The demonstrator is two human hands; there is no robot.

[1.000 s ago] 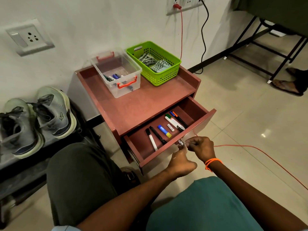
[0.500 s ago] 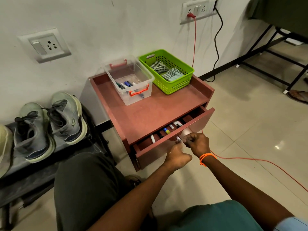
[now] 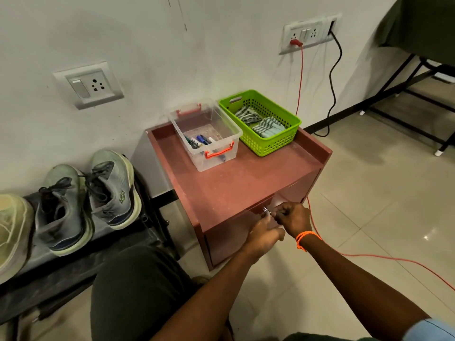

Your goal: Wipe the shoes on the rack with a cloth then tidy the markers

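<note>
A small red cabinet stands against the wall, its drawer front flush. My left hand and my right hand are both closed at the small metal drawer knob. On top sits a clear plastic box with red handles, holding several markers. Beside it, a green basket holds folded striped cloths. Grey sneakers sit on the dark shoe rack at the left. The markers in the drawer are hidden.
An orange cable runs across the tiled floor on the right, from a wall socket. A black cable hangs beside it. A pale shoe sits at the far left. Black table legs stand at the back right. My knee is below.
The drawer, open a second ago with markers showing, has been pushed in until flush. Both hands stayed on the knob and moved toward the cabinet.
</note>
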